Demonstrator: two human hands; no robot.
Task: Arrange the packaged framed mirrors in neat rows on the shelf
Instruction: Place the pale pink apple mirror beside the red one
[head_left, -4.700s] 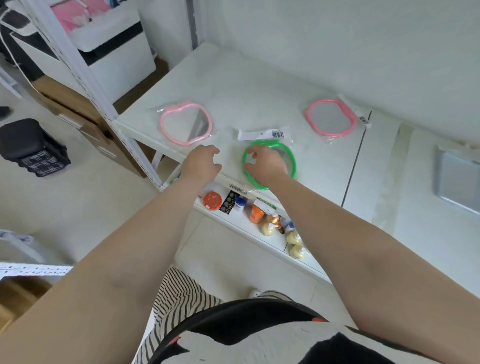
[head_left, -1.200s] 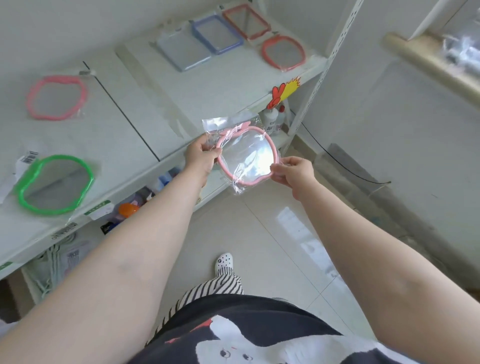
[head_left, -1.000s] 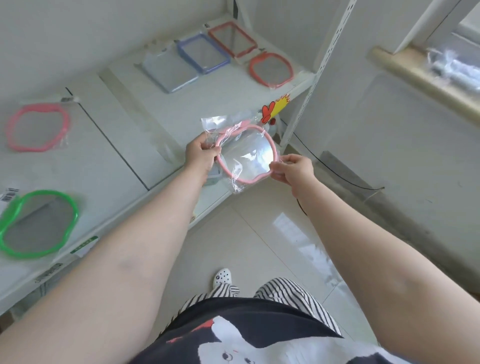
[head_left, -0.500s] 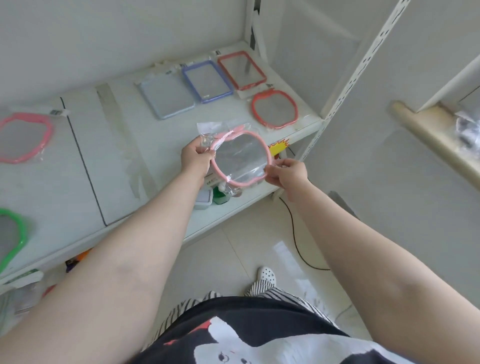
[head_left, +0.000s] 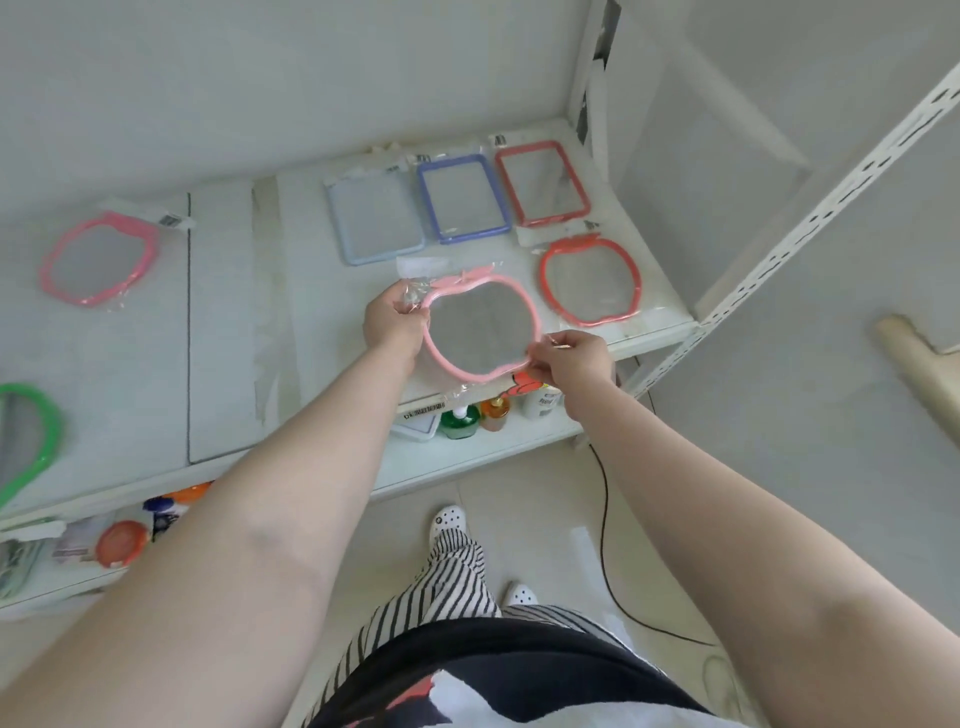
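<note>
White shelf boards (head_left: 228, 322) run along a pale wall, with bottles and tubs on the lower shelf beneath. At the far left front edge lies a green-framed mirror (head_left: 31, 441), half out of view; behind it, near the back edge, a pink-framed mirror (head_left: 98, 257) lies loose in its clear bag, a barcode sticker at its top corner, too small to read. Both sit well apart from the rest, so they look not yet sorted.

The left hand (head_left: 392, 322) pinches the bag and upper left rim of a pink apple-shaped mirror (head_left: 480, 330), while the right hand (head_left: 569, 358) pinches its lower right rim. Holding opposite sides keeps it level over the front edge, apparently to set it just beside the red apple-shaped mirror (head_left: 589, 280) and extend a front row.

Along the back edge toward the right corner stand a pale blue rectangular mirror (head_left: 376, 221), a blue-framed mirror (head_left: 462, 197) and a red rectangular mirror (head_left: 543, 182), close side by side. A printed strip (head_left: 423, 408) on the front edge is illegible.
</note>
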